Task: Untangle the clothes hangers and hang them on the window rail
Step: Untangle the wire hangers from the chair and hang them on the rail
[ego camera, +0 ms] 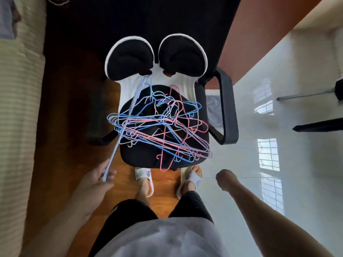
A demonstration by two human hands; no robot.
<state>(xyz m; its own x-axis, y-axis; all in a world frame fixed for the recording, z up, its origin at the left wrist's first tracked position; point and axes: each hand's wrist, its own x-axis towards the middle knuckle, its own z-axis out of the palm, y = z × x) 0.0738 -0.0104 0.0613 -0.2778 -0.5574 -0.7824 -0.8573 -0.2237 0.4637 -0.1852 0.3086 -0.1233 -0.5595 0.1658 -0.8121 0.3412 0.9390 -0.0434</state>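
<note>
Glossy white tile floor point(278, 164), tangled wire hangers point(159, 127), left hand point(101, 178) pinching pale-blue hanger point(128, 115)

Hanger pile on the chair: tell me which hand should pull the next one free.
Left. The left hand already pinches a pale blue hanger reaching into the hanger pile. The right hand hangs curled beside the chair, holding nothing; it could steady the pile.

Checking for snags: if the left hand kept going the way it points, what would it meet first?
Probably the tangled hangers on the chair seat, following the light blue hanger the left hand holds; depth is unclear.
</note>
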